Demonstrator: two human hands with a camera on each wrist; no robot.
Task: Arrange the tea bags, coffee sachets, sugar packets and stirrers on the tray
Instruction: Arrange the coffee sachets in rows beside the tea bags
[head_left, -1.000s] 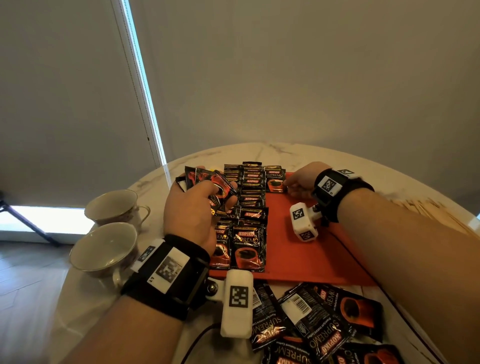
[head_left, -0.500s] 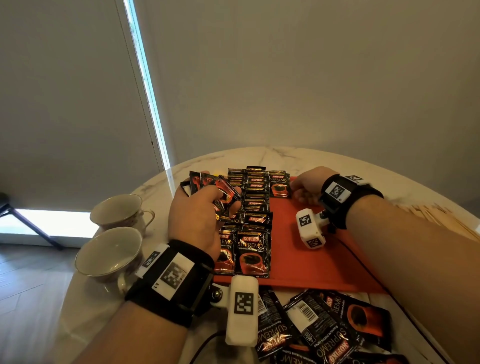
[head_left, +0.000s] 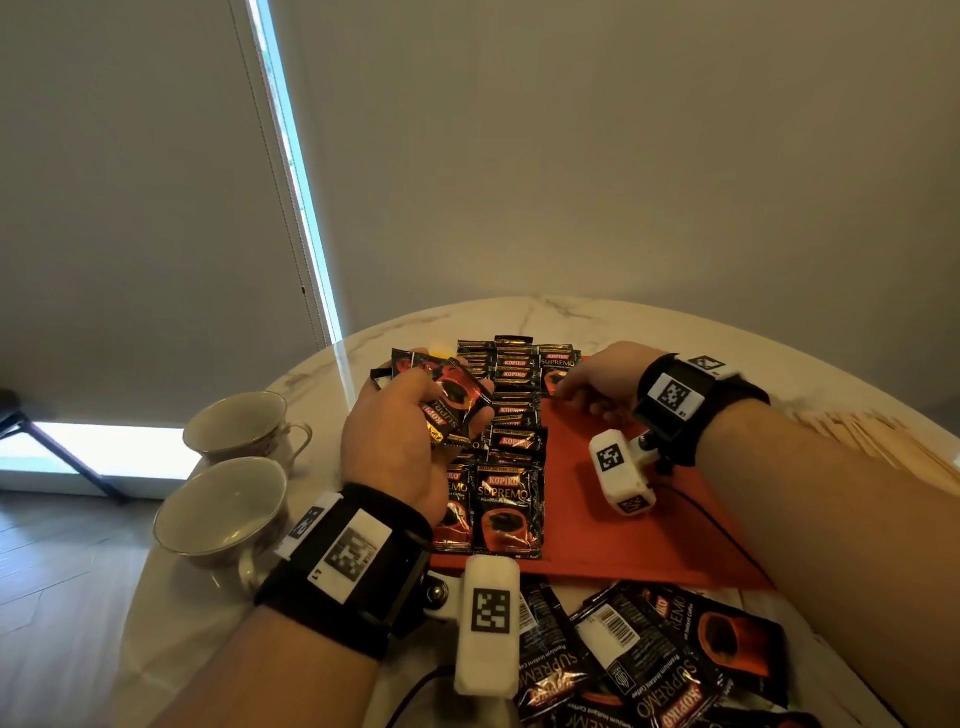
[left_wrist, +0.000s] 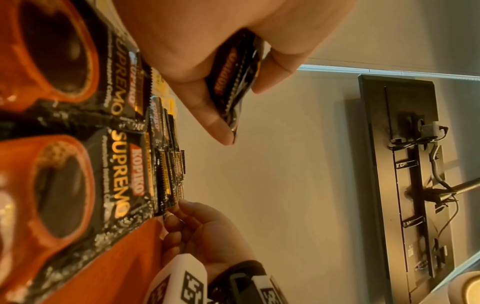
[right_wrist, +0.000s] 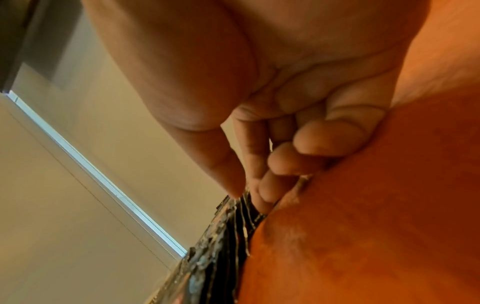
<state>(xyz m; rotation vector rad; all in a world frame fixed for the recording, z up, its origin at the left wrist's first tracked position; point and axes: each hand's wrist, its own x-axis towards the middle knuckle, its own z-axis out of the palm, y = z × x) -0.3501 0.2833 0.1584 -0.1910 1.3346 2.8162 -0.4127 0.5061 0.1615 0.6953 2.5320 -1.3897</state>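
My left hand (head_left: 470, 415) hovers over the tray's left side and grips a fanned bunch of black-and-red coffee sachets (head_left: 451, 395); the left wrist view shows thumb and fingers (left_wrist: 241, 111) clamped on them (left_wrist: 233, 82). Overlapping rows of coffee sachets (head_left: 511, 415) run down the left half of the red tray (head_left: 639, 525). At the far end my right hand (head_left: 563, 387) has its fingers curled, thumb and forefinger (right_wrist: 248, 195) pinching the edge of a coffee sachet (head_left: 558, 370) in the short right-hand row. No tea bags or sugar packets are in sight.
Loose coffee sachets (head_left: 654, 660) lie in a heap on the marble table in front of the tray. Two empty cups (head_left: 236, 421) (head_left: 223, 512) stand at the left. Wooden stirrers (head_left: 878, 441) lie to the right of the tray. The tray's right half is bare.
Both hands are nearly where they were. The left hand still holds its bunch; the right hand has stayed at the far sachets. The head view has shifted slightly.
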